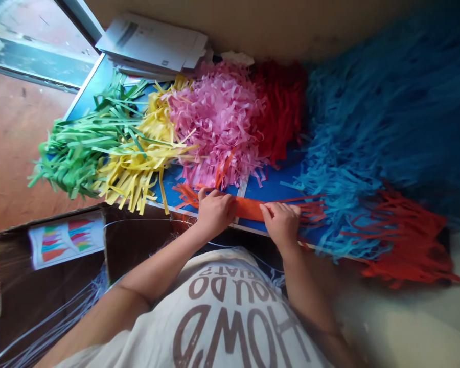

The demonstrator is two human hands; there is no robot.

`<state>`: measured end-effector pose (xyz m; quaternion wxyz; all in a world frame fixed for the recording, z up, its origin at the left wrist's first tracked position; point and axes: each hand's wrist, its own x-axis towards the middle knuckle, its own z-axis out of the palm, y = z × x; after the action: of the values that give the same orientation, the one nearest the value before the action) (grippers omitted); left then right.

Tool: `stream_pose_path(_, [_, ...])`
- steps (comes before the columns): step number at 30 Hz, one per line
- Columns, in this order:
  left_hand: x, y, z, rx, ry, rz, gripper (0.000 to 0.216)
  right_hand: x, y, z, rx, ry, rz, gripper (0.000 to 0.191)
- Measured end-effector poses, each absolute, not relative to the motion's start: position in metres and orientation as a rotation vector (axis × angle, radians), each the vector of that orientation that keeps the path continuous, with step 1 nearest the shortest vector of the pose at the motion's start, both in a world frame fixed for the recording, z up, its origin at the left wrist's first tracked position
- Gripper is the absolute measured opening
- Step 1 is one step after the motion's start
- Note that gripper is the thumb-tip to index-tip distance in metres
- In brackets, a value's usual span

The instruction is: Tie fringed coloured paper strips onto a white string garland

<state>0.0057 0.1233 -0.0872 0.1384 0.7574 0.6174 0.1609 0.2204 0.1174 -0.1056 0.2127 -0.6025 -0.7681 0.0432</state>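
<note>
An orange paper fringe strip (pixel 250 208) lies stretched along the front edge of the blue table, its middle flat and both ends cut into thin strands. My left hand (pixel 217 208) grips it left of the middle with fingers curled over the paper. On the other side, my right hand (pixel 281 221) pinches it between thumb and fingers. Just behind the left hand is a pile of pink fringe (pixel 218 117). A white string (pixel 149 221) runs across near the table edge and passes under my arms.
Piles of green (pixel 76 148), yellow (pixel 138 166), dark red (pixel 279 110), blue (pixel 341 168) and orange-red fringe (pixel 410 240) cover much of the blue table (pixel 273 180). Stacked papers (pixel 153 43) sit at the back. Below left stands a cardboard box (pixel 15 286) with a printed picture (pixel 68 240) and strings.
</note>
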Motion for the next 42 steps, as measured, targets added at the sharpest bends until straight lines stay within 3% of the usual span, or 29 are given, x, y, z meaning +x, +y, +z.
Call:
stream_pose_path(21, [0.007, 0.131, -0.095, 2.279, 1.790, 0.360, 0.026, 0.218, 0.119, -0.116, -1.672, -2.066, 0.028, 0.025])
stream_pose_path(26, [0.007, 0.127, -0.096, 2.412, 1.872, 0.575, 0.019, 0.216, 0.120, -0.118, -1.687, -2.053, 0.053, 0.023])
stream_pose_path(31, [0.001, 0.135, -0.096, 2.658, 1.240, 0.374, 0.023, 0.235, 0.117, -0.107, -1.861, -1.826, -0.157, 0.024])
stream_pose_path(33, [-0.002, 0.140, -0.092, 2.688, 1.133, 0.297, 0.023, 0.244, 0.110, -0.096, -1.776, -1.871, -0.180, 0.020])
stream_pose_path(36, [-0.002, 0.141, -0.082, 2.714, 1.126, 0.293, 0.023, 0.248, 0.101, -0.085, -1.408, -2.293, 0.055, 0.011])
stream_pose_path(42, [0.008, 0.128, -0.072, 2.692, 1.245, 0.326, 0.021, 0.246, 0.115, -0.091, -1.221, -2.468, 0.193, 0.017])
